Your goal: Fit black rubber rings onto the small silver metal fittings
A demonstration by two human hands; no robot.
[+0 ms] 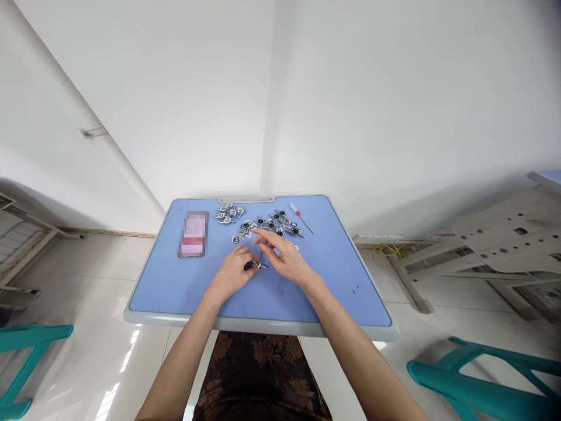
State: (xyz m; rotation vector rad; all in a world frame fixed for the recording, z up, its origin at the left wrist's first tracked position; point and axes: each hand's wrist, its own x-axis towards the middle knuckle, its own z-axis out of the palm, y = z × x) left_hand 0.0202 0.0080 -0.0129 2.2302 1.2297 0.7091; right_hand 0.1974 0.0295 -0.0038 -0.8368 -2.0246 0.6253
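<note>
My left hand (234,269) is closed on a small silver metal fitting (258,265), held low over the table with its pin pointing right. My right hand (283,254) is beside it, thumb and fingers pinched around a thin upright metal rod (261,255) whose lower end meets the fitting. The rod's upper part is hidden by the fingers. Beyond the hands lies a loose pile of similar metal fittings with black round centres (274,222). A smaller group of silver fittings (228,214) sits farther left.
A phone (193,234), its screen blurred, lies on the left of the blue table (175,292). At the back right rests a screwdriver (301,218) with a clear and red handle. Green stools (482,380) stand at both sides, and a white wall (210,117) rises behind.
</note>
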